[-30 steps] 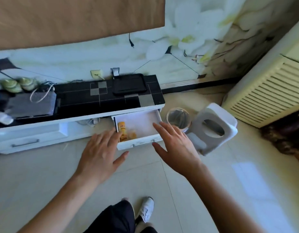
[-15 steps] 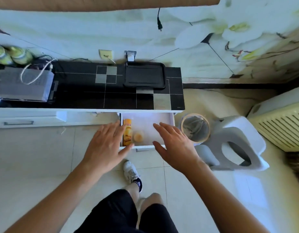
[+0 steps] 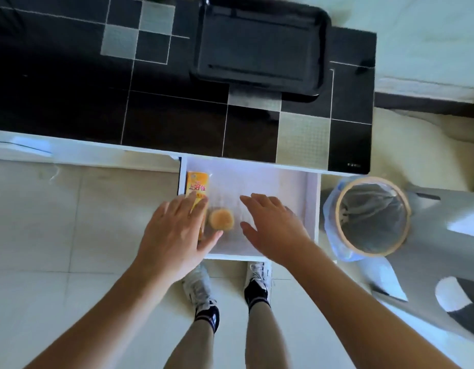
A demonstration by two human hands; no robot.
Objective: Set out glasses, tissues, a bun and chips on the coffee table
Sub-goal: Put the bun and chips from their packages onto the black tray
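Fingers spread, both hands are hovering over the drawer (image 3: 311, 206): left hand (image 3: 174, 235) overlapping chips (image 3: 196, 186), right hand (image 3: 274, 226) beside bun (image 3: 221, 219), neither grasping.

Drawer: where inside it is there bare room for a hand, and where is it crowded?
The drawer is crowded on its left: the chips box lies along the left wall, with the bun beside it. Bare floor runs from the bun to the right wall, partly under the right hand, and along the back edge. The left hand hovers over the chips.
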